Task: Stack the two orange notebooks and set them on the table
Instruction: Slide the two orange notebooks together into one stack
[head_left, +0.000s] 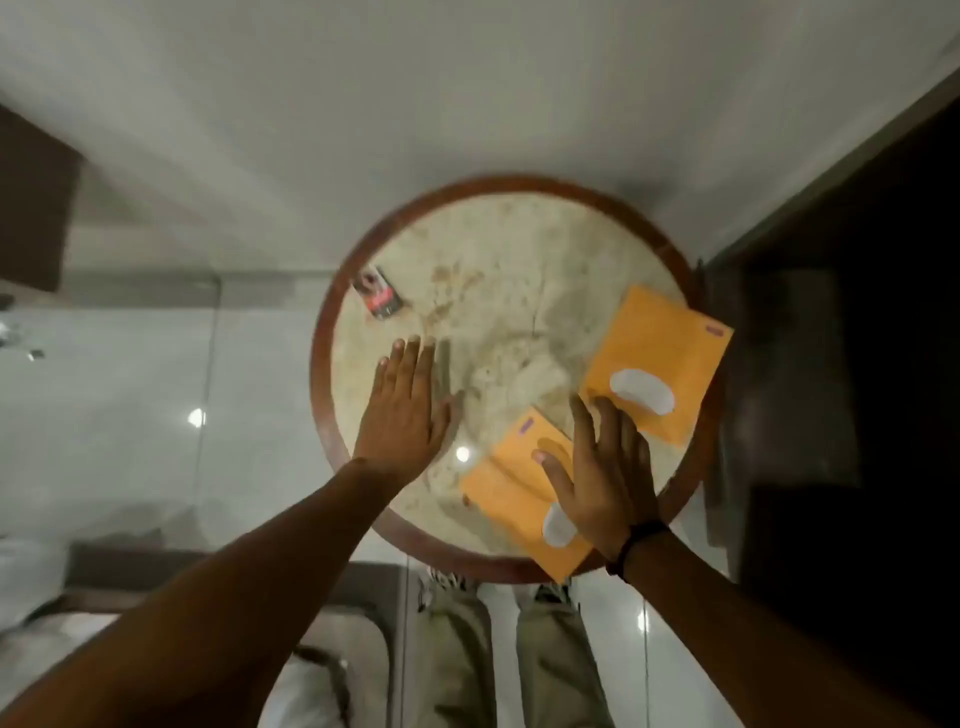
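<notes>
Two orange notebooks lie apart on a round marble table (519, 260) with a red-brown rim. The farther notebook (670, 348) sits at the right edge, slightly over the rim, with a white patch on its cover. The nearer notebook (511, 488) lies at the front right, its corner past the rim. My right hand (597, 478) lies flat with fingers spread across the nearer notebook, fingertips reaching the farther one's near corner. My left hand (405, 410) rests flat on the bare tabletop at the left, holding nothing.
A small dark red-and-black packet (379, 297) lies at the table's far left. A dark wooden panel (857, 312) stands close on the right. White wall behind, glossy tiled floor (130, 389) on the left, a white cushion at lower left. My legs are under the table's front edge.
</notes>
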